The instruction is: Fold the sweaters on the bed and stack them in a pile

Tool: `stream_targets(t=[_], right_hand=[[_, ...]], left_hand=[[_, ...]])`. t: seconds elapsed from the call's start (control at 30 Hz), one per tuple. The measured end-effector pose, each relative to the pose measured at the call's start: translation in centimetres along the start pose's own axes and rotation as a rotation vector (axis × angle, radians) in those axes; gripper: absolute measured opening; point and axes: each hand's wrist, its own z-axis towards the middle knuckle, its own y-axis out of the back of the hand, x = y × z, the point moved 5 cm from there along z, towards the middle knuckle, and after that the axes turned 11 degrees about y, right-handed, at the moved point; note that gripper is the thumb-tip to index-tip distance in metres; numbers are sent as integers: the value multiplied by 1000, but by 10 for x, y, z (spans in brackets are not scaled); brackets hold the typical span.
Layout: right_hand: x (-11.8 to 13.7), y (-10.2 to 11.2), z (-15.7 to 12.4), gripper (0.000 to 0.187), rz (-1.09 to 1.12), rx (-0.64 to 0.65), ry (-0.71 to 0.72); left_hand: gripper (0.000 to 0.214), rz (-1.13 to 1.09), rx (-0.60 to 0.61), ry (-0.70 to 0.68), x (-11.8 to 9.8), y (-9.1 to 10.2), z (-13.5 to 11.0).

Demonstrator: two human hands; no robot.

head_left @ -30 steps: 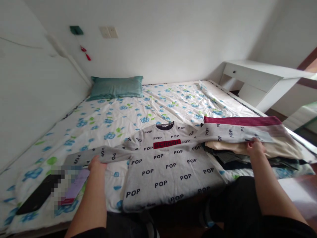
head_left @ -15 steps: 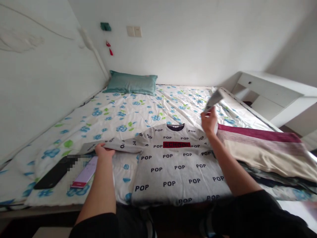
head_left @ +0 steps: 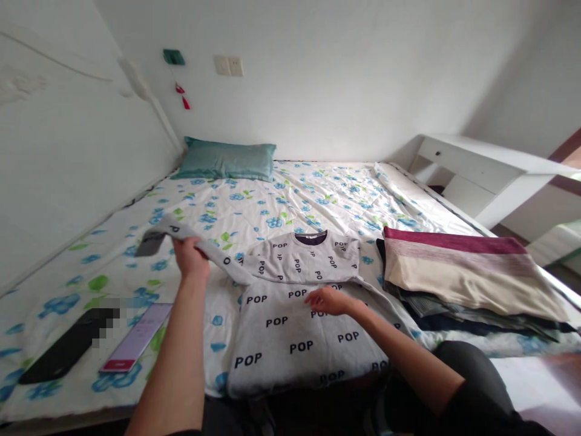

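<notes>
A grey sweatshirt (head_left: 276, 339) printed with POP lies on the bed in front of me, its dark collar facing away. My left hand (head_left: 191, 257) is closed around the sleeve on the left, holding it raised, and the cuff end droops past my fingers. The other sleeve lies folded across the chest and covers the red print. My right hand (head_left: 330, 300) is over the middle of the sweatshirt, just below that sleeve, with its fingers loosely stretched and nothing in them. I cannot tell whether it touches the fabric.
A stack of folded clothes (head_left: 463, 272) sits to the right. At the left lie a black phone (head_left: 68, 348) and a lilac-screened phone (head_left: 136, 339). A green pillow (head_left: 227, 160) rests at the far end of the floral-sheeted bed. A white desk (head_left: 476, 169) stands beyond the right side.
My right hand has carried its sleeve inward across the chest and let it go. My left hand has raised the other sleeve off the bed. The view has shifted slightly right.
</notes>
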Motion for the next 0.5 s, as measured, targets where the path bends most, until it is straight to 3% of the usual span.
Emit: stream_targets(t=[0.07,0.17,0.23,0.27,0.33,0.4,0.5], right_hand=[[-20,28,-31,35,20,-110,-75],[-48,60,-73,33,73,-222,-135],[-67,74,-98,36,138,-277,-205],[-77,80,-110,37,175,-308,-257],[-93,92,-128,39,234,-381,-365],[-104,107,-139,37,242,-461,-436],[-109,131,-144,33,126,-583,-464]], left_hand=[[66,146,134,-62,-6,-54,-30],[68,592,654,-82,21,-135,-96],[69,855,953,-87,52,-156,-134],[68,960,1043,-77,67,-156,-144],[65,1107,1100,-20,90,-140,-143],[65,1166,1049,62,103,-114,-124],[67,1160,888,107,104,-81,-87]])
